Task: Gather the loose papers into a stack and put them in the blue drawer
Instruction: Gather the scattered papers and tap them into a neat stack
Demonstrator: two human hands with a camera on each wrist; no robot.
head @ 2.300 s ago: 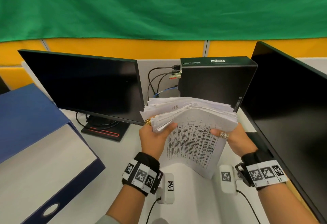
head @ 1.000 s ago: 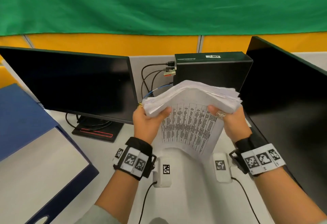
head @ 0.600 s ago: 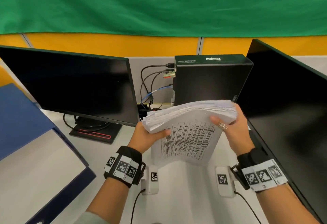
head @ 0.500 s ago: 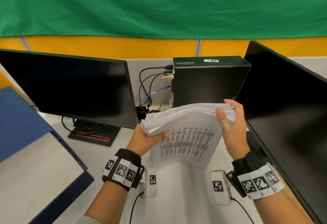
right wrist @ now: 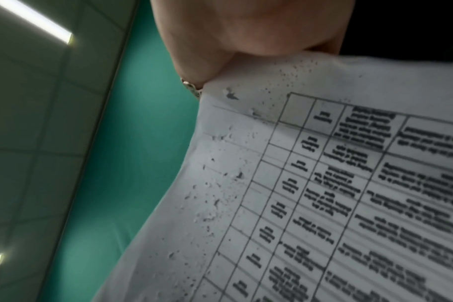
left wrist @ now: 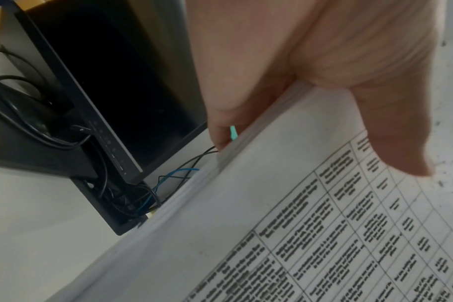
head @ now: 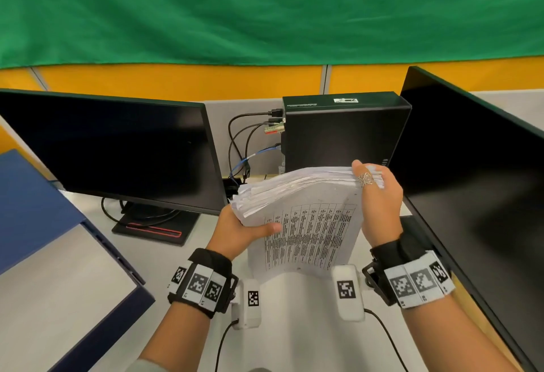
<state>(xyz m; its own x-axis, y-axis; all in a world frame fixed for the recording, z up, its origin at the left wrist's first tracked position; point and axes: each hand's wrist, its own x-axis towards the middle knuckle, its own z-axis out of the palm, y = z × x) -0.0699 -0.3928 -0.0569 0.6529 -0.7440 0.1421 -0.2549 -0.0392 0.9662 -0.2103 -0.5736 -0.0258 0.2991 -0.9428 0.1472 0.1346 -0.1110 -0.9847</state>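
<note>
Paper stack (head: 297, 192) held above the desk (head: 294, 327) in both hands.

The left hand (head: 235, 230) clamps the stack's left end, thumb across the nearest sheet; the right hand (head: 379, 198) curls its fingers over the right end. The stack's long axis runs left to right, its right end raised, printed face toward the person. The sheet carries a ruled table whose text is too blurred to read. The blue drawer (head: 44, 224) stands well apart, at left.

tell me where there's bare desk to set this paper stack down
Bare desk lies between the wrists, under the paper stack. Another strip runs between the blue drawer and the left monitor. Cables crowd the back.
</note>
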